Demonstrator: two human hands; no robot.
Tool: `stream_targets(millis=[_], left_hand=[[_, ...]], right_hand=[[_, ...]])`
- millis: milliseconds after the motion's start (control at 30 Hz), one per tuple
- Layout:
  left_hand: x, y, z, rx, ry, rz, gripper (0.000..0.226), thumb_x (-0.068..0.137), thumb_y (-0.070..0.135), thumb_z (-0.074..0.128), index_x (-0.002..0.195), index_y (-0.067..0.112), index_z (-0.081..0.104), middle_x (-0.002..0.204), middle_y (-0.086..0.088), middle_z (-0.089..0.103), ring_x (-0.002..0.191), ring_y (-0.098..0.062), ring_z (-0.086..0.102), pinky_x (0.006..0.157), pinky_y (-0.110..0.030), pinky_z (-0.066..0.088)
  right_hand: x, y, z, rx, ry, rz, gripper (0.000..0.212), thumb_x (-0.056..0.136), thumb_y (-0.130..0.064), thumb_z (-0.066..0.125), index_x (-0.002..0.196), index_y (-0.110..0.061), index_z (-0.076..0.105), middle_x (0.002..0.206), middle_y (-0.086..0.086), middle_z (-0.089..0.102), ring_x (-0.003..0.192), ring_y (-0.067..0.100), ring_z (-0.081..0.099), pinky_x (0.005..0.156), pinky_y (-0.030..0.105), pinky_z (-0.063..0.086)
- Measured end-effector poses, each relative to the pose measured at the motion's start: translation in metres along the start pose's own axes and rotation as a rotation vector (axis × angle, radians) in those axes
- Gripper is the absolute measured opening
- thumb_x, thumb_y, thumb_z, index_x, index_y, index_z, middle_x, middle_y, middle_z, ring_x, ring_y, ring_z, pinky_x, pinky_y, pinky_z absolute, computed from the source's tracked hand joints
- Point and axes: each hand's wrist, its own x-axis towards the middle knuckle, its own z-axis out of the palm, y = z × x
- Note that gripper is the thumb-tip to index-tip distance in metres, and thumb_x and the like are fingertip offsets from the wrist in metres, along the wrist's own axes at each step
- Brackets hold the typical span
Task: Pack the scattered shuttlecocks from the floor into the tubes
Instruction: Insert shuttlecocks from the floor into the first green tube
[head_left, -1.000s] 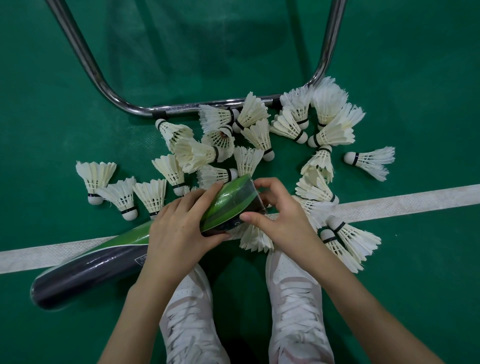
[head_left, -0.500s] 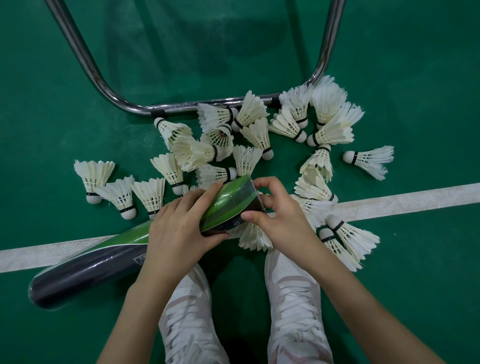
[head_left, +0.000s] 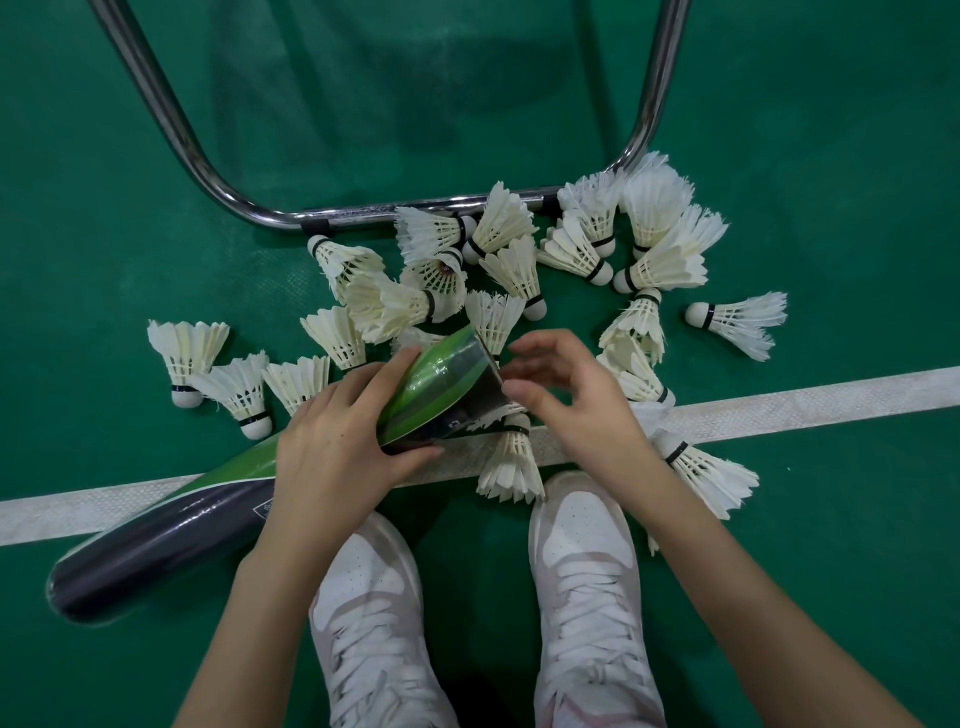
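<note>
A long tube, green and dark, lies slanted across the floor with its open mouth raised toward the upper right. My left hand grips it just behind the mouth. My right hand hovers at the mouth with loosely curled fingers, its thumb by the rim, and I see nothing held in it. Several white feather shuttlecocks lie scattered beyond the tube. One shuttlecock lies on the white line just below the mouth. Three more shuttlecocks stand at the left. The tube's inside is hidden.
A chrome pipe frame bends across the green floor behind the pile, touching some shuttlecocks. A white court line runs left to right under my hands. My two white shoes stand close below the tube.
My right hand's fingers have drawn back a little from the tube mouth and spread. The left hand keeps the same grip on the tube.
</note>
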Motion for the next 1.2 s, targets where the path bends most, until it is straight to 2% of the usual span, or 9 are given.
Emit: stream_targets(millis=[200,367,467,533,633,833,1033,1167,1200], left_hand=[[-0.003,-0.003,0.001,-0.002,0.008,-0.006,0.087,0.059,0.046,0.081,0.136,0.026,0.046,0.115,-0.005,0.062,0.098,-0.028,0.061,0.073,-0.039,0.05],[-0.005,-0.003,0.003,0.007,0.004,0.012,0.088,0.059,0.045,0.082,0.136,0.025,0.045,0.114,-0.004,0.063,0.095,-0.028,0.062,0.07,-0.038,0.05],[-0.005,-0.004,0.003,0.01,0.004,0.016,0.088,0.059,0.045,0.081,0.136,0.025,0.045,0.114,-0.004,0.062,0.095,-0.028,0.062,0.07,-0.038,0.05],[-0.005,-0.003,0.003,0.013,0.007,0.017,0.088,0.058,0.045,0.081,0.136,0.025,0.046,0.114,-0.005,0.063,0.095,-0.028,0.062,0.07,-0.037,0.05],[-0.005,-0.002,0.004,0.013,0.014,0.019,0.088,0.057,0.045,0.082,0.136,0.025,0.047,0.113,-0.005,0.063,0.095,-0.028,0.062,0.071,-0.037,0.05],[-0.006,-0.002,0.004,0.011,0.001,0.02,0.087,0.058,0.046,0.08,0.136,0.024,0.047,0.115,-0.006,0.063,0.096,-0.029,0.062,0.074,-0.038,0.05],[-0.006,-0.003,0.004,0.014,-0.001,0.019,0.088,0.058,0.046,0.081,0.136,0.024,0.047,0.115,-0.006,0.063,0.097,-0.029,0.062,0.075,-0.038,0.05],[-0.006,-0.003,0.005,0.027,-0.009,0.019,0.089,0.058,0.046,0.081,0.136,0.024,0.046,0.115,-0.007,0.063,0.097,-0.029,0.062,0.075,-0.039,0.05],[-0.006,-0.003,0.005,0.03,-0.009,0.018,0.089,0.058,0.046,0.081,0.136,0.025,0.046,0.115,-0.006,0.063,0.097,-0.029,0.062,0.075,-0.039,0.05]], right_hand=[[0.03,0.007,-0.011,-0.108,0.107,-0.066,0.018,0.09,-0.016,0.059,0.106,-0.02,0.054,0.104,-0.009,0.06,0.1,0.008,0.057,0.088,0.021,0.046],[0.059,0.014,-0.007,-0.355,0.035,-0.079,0.044,0.091,-0.02,0.057,0.133,-0.016,0.044,0.136,-0.003,0.045,0.126,0.017,0.042,0.105,0.032,0.036],[0.07,0.023,-0.001,-0.483,-0.04,-0.051,0.056,0.091,-0.021,0.057,0.141,-0.017,0.034,0.147,0.004,0.036,0.136,0.019,0.029,0.111,0.031,0.026],[0.071,0.03,0.002,-0.563,-0.021,-0.052,0.055,0.09,-0.019,0.059,0.14,-0.015,0.035,0.144,0.008,0.039,0.135,0.022,0.027,0.108,0.028,0.022],[0.066,0.036,0.003,-0.592,0.038,-0.047,0.045,0.089,-0.017,0.059,0.131,-0.011,0.045,0.126,0.011,0.052,0.12,0.025,0.038,0.093,0.026,0.029],[0.05,0.037,-0.003,-0.6,0.05,-0.021,0.021,0.09,-0.022,0.058,0.105,-0.006,0.058,0.097,0.012,0.06,0.095,0.024,0.052,0.075,0.034,0.038],[0.025,0.018,-0.016,-0.362,0.236,-0.043,0.014,0.087,-0.019,0.062,0.097,-0.009,0.061,0.092,0.004,0.063,0.088,0.021,0.055,0.078,0.032,0.042],[0.01,0.007,-0.018,-0.191,0.272,0.023,0.016,0.088,-0.024,0.061,0.102,-0.016,0.06,0.086,-0.017,0.056,0.089,0.011,0.055,0.08,0.04,0.051],[0.007,0.005,-0.017,-0.172,0.262,0.025,0.016,0.089,-0.025,0.06,0.103,-0.017,0.06,0.086,-0.019,0.055,0.089,0.004,0.054,0.082,0.035,0.051]])
